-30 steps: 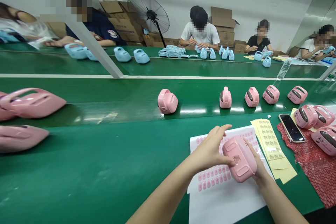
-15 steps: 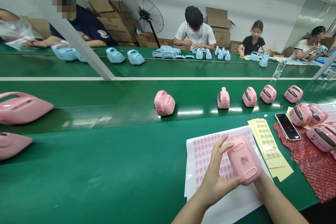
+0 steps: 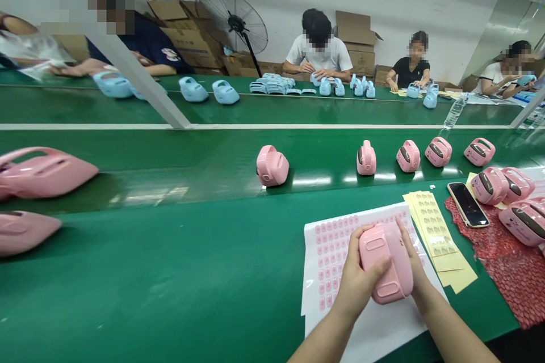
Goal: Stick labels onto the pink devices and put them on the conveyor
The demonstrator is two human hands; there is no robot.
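Note:
A pink plastic device with rounded corners is held up over the white sticker sheet, its flat face with two raised oblong pads turned toward me. My left hand wraps its left side, thumb laid across the flat face. Along the right side, my right hand presses with its fingers stretched up the edge. The printed text on the flat face is covered by my left thumb. Rows of small pink stickers show on the sheet below and left of the device.
Yellow sticker sheets lie right of the white sheet. Beyond them are a phone, red bubble wrap and several pink devices. More pink devices stand on the green belt. Several co-workers sit across, near blue devices and a fan.
The device has turned slightly in my hands and shifted left. My left thumb has moved onto its flat face over the print, and my right hand's fingers now show along its right side.

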